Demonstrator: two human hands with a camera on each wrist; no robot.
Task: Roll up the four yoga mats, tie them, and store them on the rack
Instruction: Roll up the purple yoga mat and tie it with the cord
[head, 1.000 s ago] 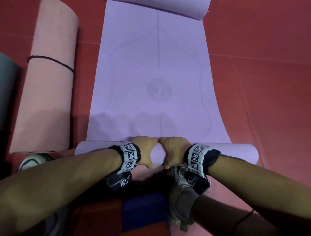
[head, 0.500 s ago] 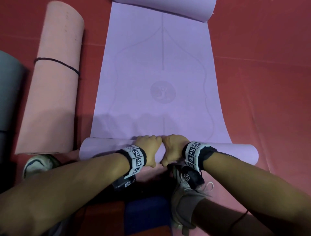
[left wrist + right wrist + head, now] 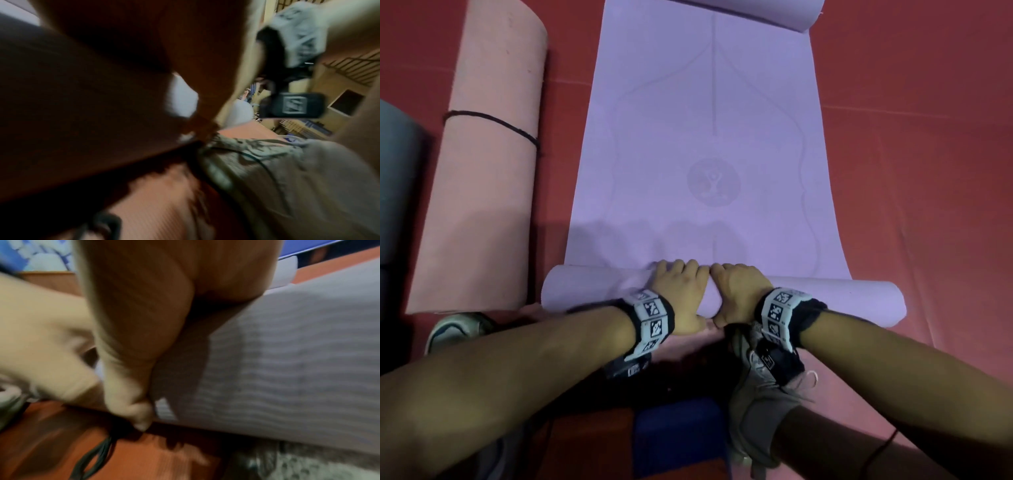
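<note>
Two bare hands, left hand point(image 3: 681, 294) and right hand point(image 3: 739, 294), curl side by side over the soft, springy lilac foam yoga mat point(image 3: 709, 137), gripping its rolled end's middle.

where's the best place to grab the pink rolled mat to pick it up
Probably around the middle of the pink rolled mat, just on the near side of the black cord, coming from above with the fingers wrapped across its width. It lies flat on the red floor, already tied, so a mid-length hold should balance it. Coming from its right side looks easiest, as a grey roll lies close on the left.
</note>
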